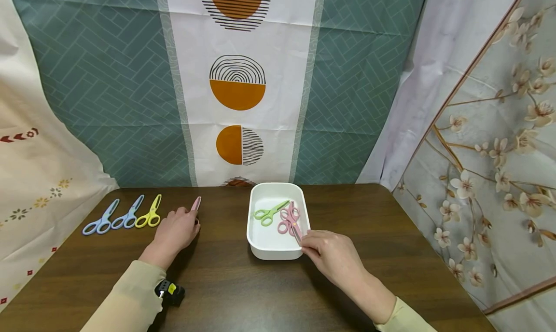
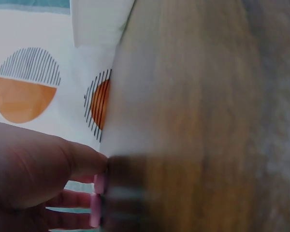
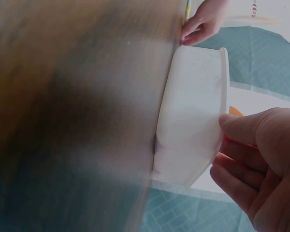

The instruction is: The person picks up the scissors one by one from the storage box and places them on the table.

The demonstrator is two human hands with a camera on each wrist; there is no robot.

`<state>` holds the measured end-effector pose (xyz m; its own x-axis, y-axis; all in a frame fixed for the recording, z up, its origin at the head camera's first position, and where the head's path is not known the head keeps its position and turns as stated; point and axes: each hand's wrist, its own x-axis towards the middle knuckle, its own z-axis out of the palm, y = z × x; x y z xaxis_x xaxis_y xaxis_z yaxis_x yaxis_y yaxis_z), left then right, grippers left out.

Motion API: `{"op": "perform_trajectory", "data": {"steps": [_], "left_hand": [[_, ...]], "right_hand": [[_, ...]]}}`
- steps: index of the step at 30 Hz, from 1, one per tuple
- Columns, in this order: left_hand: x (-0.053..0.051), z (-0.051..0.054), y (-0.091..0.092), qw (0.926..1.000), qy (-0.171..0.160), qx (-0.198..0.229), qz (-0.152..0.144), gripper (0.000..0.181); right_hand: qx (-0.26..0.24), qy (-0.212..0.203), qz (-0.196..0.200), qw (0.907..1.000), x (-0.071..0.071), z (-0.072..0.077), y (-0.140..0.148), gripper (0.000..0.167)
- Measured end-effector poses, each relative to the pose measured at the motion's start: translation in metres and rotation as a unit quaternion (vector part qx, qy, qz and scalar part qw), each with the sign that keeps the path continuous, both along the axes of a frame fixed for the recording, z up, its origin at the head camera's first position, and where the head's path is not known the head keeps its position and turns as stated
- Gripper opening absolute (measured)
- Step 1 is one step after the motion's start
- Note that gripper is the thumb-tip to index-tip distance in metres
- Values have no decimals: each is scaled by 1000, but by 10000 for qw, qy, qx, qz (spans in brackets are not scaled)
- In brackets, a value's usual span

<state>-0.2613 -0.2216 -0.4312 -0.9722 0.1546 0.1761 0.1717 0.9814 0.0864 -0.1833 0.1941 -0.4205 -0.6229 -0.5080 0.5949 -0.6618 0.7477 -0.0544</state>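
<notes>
My left hand [image 1: 175, 233] pinches a pair of pink scissors [image 1: 196, 203] on the table, its blade end showing past the fingers. Pink handle edges show beside the fingertips in the left wrist view. To its left lie yellow scissors [image 1: 149, 214] and two blue pairs, one paler [image 1: 129, 214] and one greyer [image 1: 103, 220]. My right hand [image 1: 334, 252] grips the near right corner of a white box [image 1: 274, 253], thumb outside the rim. Green scissors [image 1: 270, 213] and two pink pairs [image 1: 286, 221] lie inside; one pink blade points down to the right fingertips.
The box stands on a dark brown wooden table [image 1: 234, 293]. A patterned curtain [image 1: 356, 105] hangs behind its far edge. Floral cloth [image 1: 504, 187] hangs at the right, and cream cloth [image 1: 43, 177] at the left. A black watch-like device [image 1: 170, 292] is on the left wrist.
</notes>
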Motion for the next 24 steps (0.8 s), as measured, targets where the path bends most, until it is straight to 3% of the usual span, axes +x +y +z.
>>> {"op": "perform_trajectory", "data": {"steps": [10,16,24], "left_hand": [[18,17,14,9963,-494,-611,-360,45],[18,17,14,9932,-966,-568,-327,60],[16,16,5,9932,-961,-594,-280,63]], "right_hand": [[8,20,-26,10000,0,0,1,19],[14,-51,-50,10000,1,0,1,19],[12,-43,-31,10000,0,-1,0,19]]}}
